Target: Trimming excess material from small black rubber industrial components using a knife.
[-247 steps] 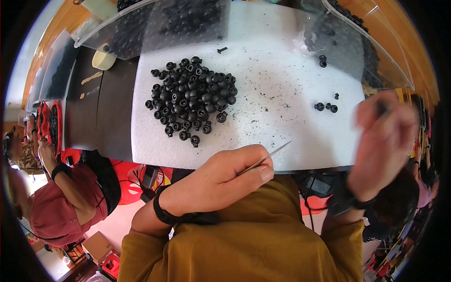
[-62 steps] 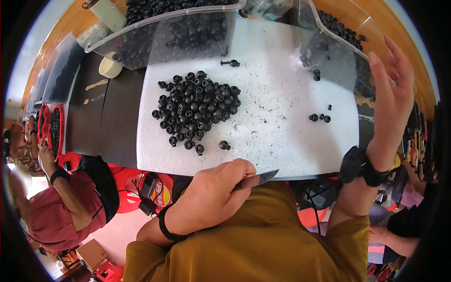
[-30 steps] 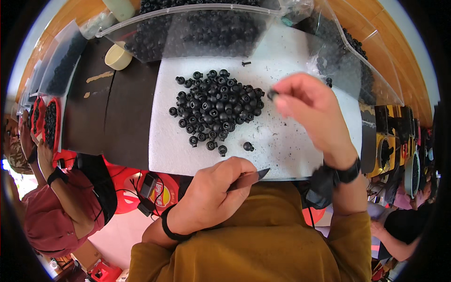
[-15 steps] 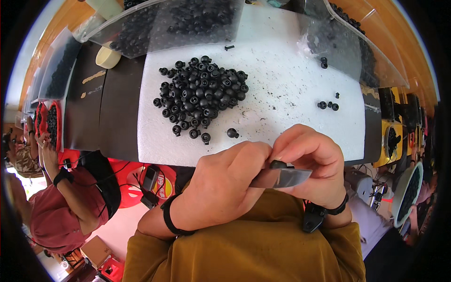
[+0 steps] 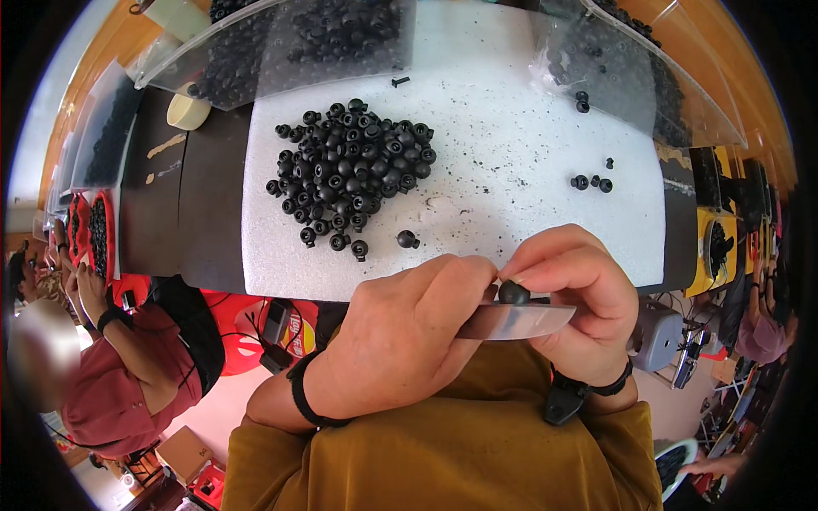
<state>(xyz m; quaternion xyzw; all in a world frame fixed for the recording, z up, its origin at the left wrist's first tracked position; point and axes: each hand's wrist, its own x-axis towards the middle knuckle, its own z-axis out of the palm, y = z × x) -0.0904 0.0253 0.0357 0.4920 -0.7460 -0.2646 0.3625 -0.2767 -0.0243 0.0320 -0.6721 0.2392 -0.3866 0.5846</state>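
My left hand (image 5: 400, 336) is closed on a knife whose handle is hidden in the palm. The bare blade (image 5: 521, 323) juts out toward my right hand (image 5: 584, 298). A small round black ball-shaped part (image 5: 513, 293) sits just above the blade's upper edge, pinched in the curled fingers of my right hand. Fingertips of both hands come close together beside this part, and the left fingertips are partly hidden. Beyond my hands, a heap of similar black ball parts (image 5: 354, 166) lies on a white foam sheet (image 5: 494, 102). One loose ball part (image 5: 408, 239) lies nearer to me.
A clear bin (image 5: 328, 64) of black parts stands at the far left, and another clear bin (image 5: 630, 94) at the far right. Several loose black pieces (image 5: 581, 181) lie right of centre. Dark crumbs dot the foam. A person in a red shirt (image 5: 136, 375) sits to the left.
My right hand has shifted slightly right, and the black ball part now shows more fully above the blade. The knife stays in my left hand. The whole view has shifted a little.
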